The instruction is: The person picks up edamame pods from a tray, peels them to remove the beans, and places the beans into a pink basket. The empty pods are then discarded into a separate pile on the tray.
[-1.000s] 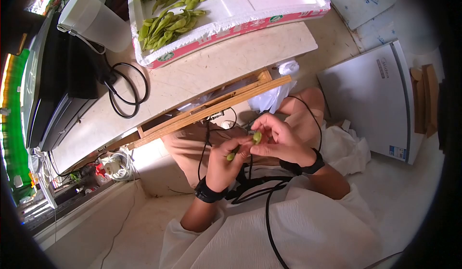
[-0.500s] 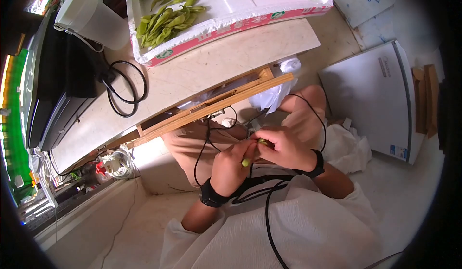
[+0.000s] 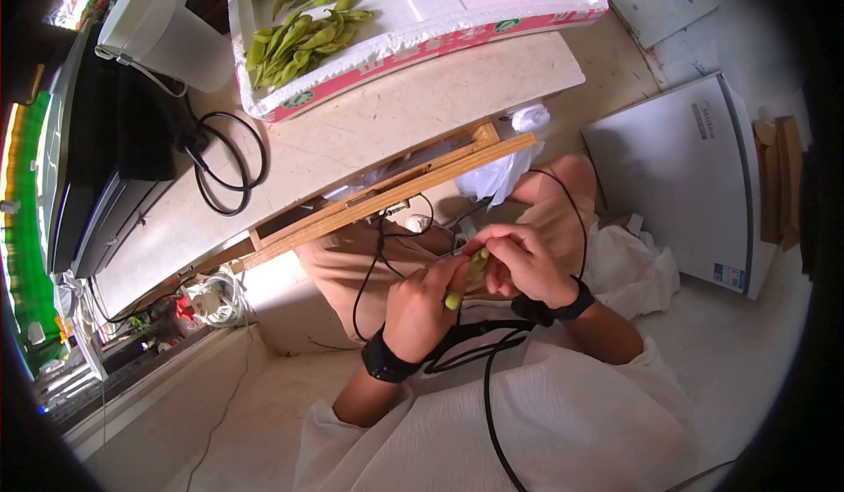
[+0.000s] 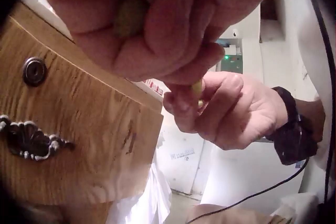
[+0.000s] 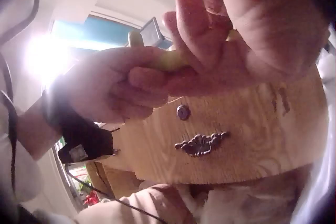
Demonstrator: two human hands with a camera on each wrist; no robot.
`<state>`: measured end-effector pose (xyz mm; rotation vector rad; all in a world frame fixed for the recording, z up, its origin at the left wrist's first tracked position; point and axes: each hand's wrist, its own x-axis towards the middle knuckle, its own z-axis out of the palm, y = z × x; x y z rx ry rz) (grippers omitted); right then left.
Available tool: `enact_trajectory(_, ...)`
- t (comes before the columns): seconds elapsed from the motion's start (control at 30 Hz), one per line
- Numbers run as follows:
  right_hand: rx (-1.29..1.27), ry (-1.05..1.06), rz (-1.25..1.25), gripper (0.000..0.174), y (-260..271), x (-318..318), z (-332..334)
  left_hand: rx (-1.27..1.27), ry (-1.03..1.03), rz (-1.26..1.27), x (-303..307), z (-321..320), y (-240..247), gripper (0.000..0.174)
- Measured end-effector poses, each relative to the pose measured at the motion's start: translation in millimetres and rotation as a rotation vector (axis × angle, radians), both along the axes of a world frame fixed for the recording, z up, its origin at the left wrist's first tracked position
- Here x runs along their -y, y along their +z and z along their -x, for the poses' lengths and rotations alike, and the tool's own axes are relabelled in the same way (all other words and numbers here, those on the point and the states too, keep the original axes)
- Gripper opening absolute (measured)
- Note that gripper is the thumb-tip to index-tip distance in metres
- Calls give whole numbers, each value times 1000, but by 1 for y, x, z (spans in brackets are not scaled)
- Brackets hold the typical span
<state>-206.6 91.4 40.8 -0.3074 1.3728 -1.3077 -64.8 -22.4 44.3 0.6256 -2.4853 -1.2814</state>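
Observation:
My left hand [image 3: 420, 310] curls around a green soybean pod [image 3: 453, 301], whose rounded end sticks out of the fist in the head view. Close beside it, my right hand [image 3: 532, 268] pinches green pod [image 3: 478, 264] between thumb and fingers, with the fingertips of both hands meeting there. From the right wrist, a pale green stretch of pod [image 5: 172, 61] shows between the two hands. In the left wrist view the palm of the left hand [image 4: 168, 29] covers most of what it grips. I cannot tell whether these green parts belong to one pod or two.
Piles of pods [image 3: 303, 45] lie in a white foam box [image 3: 413, 35] on the table [image 3: 352, 145]. Below its edge a wooden drawer [image 3: 396, 195] stands pulled out before the knees. Black cables [image 3: 492, 395] cross the lap. A white cabinet [image 3: 673, 180] stands right.
The hands have drawn together around the pod. Right-hand fingers first closed over it, then opened out somewhat, showing more green between the hands. The foam box has stayed in place.

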Motion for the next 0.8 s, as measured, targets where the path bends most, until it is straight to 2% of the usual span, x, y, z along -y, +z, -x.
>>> enact_trajectory(0.13,200,-87,60,28,-2,-2,1,94,-14,33,-3,-1,2,12)
enact_trajectory(0.27,281,-104,85,25,-7,-3,2,127,-35,40,-2,-1,5,12)
enact_trajectory(0.37,257,-108,90,22,-10,-4,2,-47,-59,39,3,-1,7,12)
enact_trajectory(0.43,267,-175,57,19,-7,-2,3,-84,-30,-101,7,-1,20,14)
enact_trajectory(0.5,185,-114,66,17,1,1,6,-84,-28,-156,12,-4,23,15)
enact_trajectory(0.6,279,30,81,18,5,-1,15,-68,8,-273,15,-7,25,15)
enact_trajectory(0.63,266,30,87,18,11,2,19,-80,5,-268,16,-8,26,15)
enact_trajectory(0.7,-34,245,99,21,28,11,25,-56,10,-404,18,-10,29,17)
enact_trajectory(0.77,-109,237,137,24,32,16,28,-70,17,-428,18,-10,31,17)
enact_trajectory(0.8,-226,349,159,24,38,19,32,-69,20,-472,18,-9,32,17)
